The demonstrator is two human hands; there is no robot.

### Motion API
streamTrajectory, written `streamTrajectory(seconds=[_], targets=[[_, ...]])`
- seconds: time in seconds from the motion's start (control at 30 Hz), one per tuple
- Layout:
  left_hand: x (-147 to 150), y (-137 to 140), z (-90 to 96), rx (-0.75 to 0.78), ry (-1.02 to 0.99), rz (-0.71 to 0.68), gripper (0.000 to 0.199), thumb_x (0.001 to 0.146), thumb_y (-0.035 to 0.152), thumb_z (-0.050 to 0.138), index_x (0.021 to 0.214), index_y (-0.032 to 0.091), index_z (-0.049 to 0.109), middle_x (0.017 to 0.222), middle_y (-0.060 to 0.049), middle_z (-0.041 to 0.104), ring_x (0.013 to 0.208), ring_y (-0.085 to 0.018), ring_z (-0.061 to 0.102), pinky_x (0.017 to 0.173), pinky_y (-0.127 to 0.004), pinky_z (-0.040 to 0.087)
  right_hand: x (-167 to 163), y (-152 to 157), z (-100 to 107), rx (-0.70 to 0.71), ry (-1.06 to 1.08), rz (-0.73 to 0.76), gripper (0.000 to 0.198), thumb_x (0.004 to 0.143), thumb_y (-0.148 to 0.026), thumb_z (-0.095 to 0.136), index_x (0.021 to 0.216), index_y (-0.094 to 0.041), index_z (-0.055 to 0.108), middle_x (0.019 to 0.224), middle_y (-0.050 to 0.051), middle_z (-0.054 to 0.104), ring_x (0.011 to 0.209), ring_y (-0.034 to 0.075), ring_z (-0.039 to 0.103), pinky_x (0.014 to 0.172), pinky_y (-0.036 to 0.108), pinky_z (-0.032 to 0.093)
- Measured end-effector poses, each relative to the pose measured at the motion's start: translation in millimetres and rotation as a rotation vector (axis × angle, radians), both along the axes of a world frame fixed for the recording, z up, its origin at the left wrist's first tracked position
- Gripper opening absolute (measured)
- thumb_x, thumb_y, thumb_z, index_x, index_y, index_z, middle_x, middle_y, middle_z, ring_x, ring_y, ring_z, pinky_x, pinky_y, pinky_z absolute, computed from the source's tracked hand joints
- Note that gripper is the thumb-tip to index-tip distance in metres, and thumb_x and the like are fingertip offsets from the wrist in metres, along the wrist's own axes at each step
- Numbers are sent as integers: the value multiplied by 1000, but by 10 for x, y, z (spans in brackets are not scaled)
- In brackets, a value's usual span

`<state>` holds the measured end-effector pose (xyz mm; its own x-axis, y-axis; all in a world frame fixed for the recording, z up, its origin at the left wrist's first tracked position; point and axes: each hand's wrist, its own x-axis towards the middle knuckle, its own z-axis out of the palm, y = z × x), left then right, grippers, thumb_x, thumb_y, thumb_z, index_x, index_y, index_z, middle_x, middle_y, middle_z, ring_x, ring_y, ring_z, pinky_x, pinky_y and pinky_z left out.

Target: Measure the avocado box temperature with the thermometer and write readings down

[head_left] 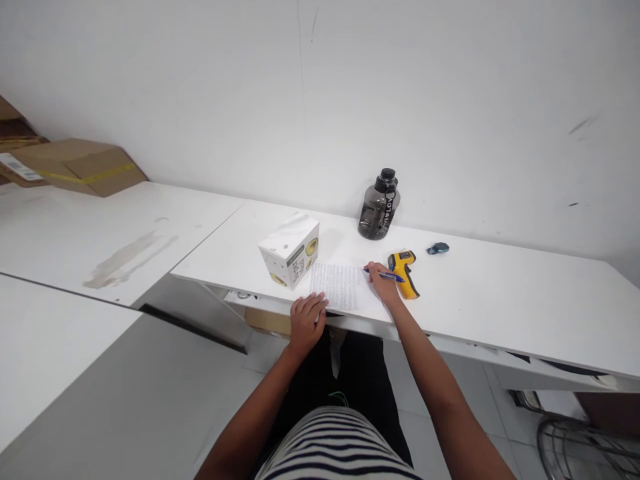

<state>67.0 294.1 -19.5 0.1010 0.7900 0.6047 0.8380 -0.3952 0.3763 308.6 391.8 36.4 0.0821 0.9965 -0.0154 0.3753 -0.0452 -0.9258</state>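
My right hand [383,283] grips a blue pen [391,276], its tip at the upper right of a sheet of paper [334,287] covered in rows of handwriting. Flat over the table's front edge lies my left hand [308,323], fingers stretched out at the paper's lower left corner. A white box with avocado pictures [290,250] stands just left of the sheet. Right beside the pen is a yellow and black infrared thermometer gun [410,285].
A dark, see-through water bottle [377,212] stands near the wall. To its right is a small dark bluish object [438,248] of unclear kind. Cardboard boxes [83,167] sit on the adjoining white table [195,207] at far left. A wire-framed item [575,440] is low at right.
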Motion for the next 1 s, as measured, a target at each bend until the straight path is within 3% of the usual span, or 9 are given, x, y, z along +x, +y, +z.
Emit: streamTrajectory(seconds=[0.37,1.0], targets=[[19,3,21,19,-17,14,24,94,19,54,106,27,74,119,-3,77,116,-24,69,106,-47,40,-1,15,-34,11,15,0,56,93,-74,43,83,-26,70,71,1,66,80,23,64,80,35,47],[37,8,-23,-28,-45,37,25,93,20,54,103,26,76,117,-5,78,116,-25,68,109,-47,39,2,7,-3,1,12,3,61,91,-77,43,91,-23,73,66,-1,61,71,21,60,76,34,47]])
